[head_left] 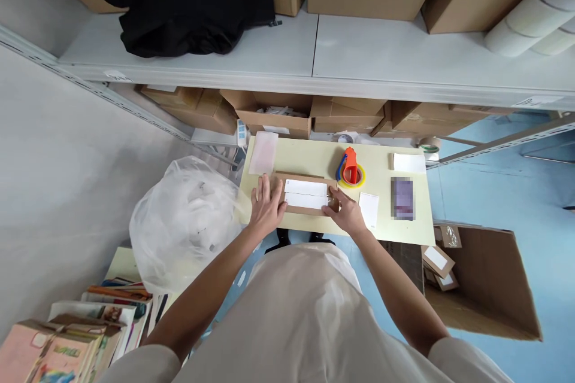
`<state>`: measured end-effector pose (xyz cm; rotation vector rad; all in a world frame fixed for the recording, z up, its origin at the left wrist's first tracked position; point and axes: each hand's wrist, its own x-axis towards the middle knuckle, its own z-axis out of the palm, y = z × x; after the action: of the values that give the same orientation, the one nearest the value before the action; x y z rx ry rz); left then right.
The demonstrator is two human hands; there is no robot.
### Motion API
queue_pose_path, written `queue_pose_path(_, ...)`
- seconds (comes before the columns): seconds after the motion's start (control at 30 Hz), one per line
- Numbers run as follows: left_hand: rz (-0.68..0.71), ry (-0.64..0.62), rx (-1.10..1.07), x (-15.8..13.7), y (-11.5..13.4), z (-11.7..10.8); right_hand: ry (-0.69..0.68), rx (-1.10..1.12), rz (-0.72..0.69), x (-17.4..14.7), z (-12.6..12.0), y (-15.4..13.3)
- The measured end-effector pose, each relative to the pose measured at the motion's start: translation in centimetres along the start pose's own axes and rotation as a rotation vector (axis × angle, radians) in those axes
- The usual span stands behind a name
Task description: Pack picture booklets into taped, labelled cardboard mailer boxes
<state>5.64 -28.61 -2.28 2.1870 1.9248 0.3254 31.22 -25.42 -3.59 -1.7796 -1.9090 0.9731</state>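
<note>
A small brown cardboard box (305, 211) lies on the pale yellow table in front of me. Two white rectangular panels (306, 194) sit side by side on its upper face; I cannot tell whether they are labels or contents. My left hand (266, 208) rests against the box's left end, fingers stretched and apart. At the right end, my right hand (347, 213) grips the box between thumb and fingers, beside a shiny clear patch that looks like tape. An orange tape dispenser (351, 169) with a yellow-rimmed roll stands just behind the right hand.
On the table (309, 158) are a pinkish sheet (263, 153), a white card (369, 210), white papers (409, 163) and a blurred purple item (403, 198). A large carton (485, 275) holding small boxes stands right; a plastic bag (186, 221) and books (67, 347) are left. A shelf (287, 66) overhangs the back.
</note>
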Motion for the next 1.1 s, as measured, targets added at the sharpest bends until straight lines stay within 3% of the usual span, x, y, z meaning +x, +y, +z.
queue_pose_path(0.1, 0.113, -0.023, 0.145, 0.2, 1.3, -0.8, 0.001, -0.019, 0.0, 0.0, -0.1, -0.1)
queue_pose_path(0.27, 0.239, -0.139, 0.184, 0.5, 2.6, -0.3, -0.036, -0.048, 0.002, 0.4, -0.5, -0.3)
queue_pose_path(0.43, 0.121, -0.095, 0.217, 0.4, 2.4, 0.8, -0.068, -0.078, -0.024, 1.0, -1.0, -0.3)
queue_pose_path(0.57, 0.044, -0.043, 0.225, 0.4, 2.0, 0.8, -0.051, 0.107, -0.124, 3.0, -1.8, 1.2)
queue_pose_path(0.67, 0.039, -0.037, 0.231, 0.4, 1.8, 0.9, 0.014, 0.196, 0.009, 6.3, -2.2, 3.2)
queue_pose_path(0.77, 0.011, -0.043, 0.243, 0.2, 2.0, 1.1, 0.035, -0.03, 0.151, 10.0, -1.3, 4.8)
queue_pose_path(0.9, -0.029, -0.084, 0.267, -0.5, 2.3, 1.4, -0.063, -0.254, 0.28, 13.0, 1.4, 5.6)
queue_pose_path(1.0, -0.021, -0.103, 0.273, -0.9, 2.4, 1.3, -0.056, -0.221, 0.343, 13.7, 2.3, 5.9)
queue_pose_path(1.1, -0.011, -0.098, 0.269, -1.0, 2.4, 1.1, -0.013, -0.034, 0.353, 13.5, 0.7, 6.1)
